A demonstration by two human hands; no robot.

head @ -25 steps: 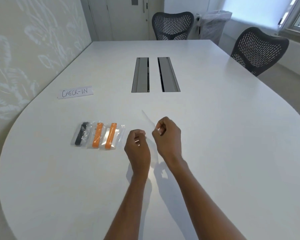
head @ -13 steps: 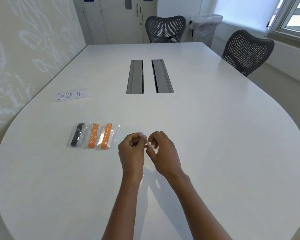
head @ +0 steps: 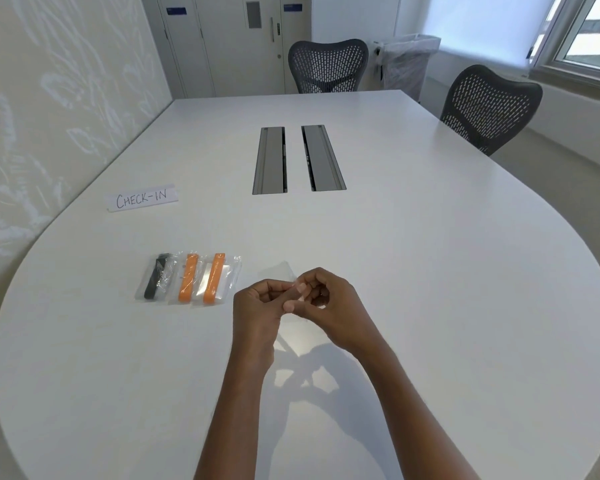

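Note:
My left hand (head: pixel 258 306) and my right hand (head: pixel 329 303) meet above the white table (head: pixel 430 271), fingers curled, both pinching a thin clear plastic bag (head: pixel 280 271) that sticks up between them. The bag is nearly see-through and looks empty. To the left lie three clear packets in a row: one with a black strip (head: pixel 155 280) and two with orange strips (head: pixel 187 283) (head: pixel 214 283). My left hand is a short way to the right of the nearest orange packet.
A paper label reading CHECK-IN (head: pixel 142 198) lies at the table's left. Two grey cable hatches (head: pixel 270 160) (head: pixel 323 157) sit in the middle. Two mesh office chairs (head: pixel 328 65) (head: pixel 489 105) stand at the far end and right side.
My hands have come together from a little apart and now touch around the clear bag. The view has tilted up slightly.

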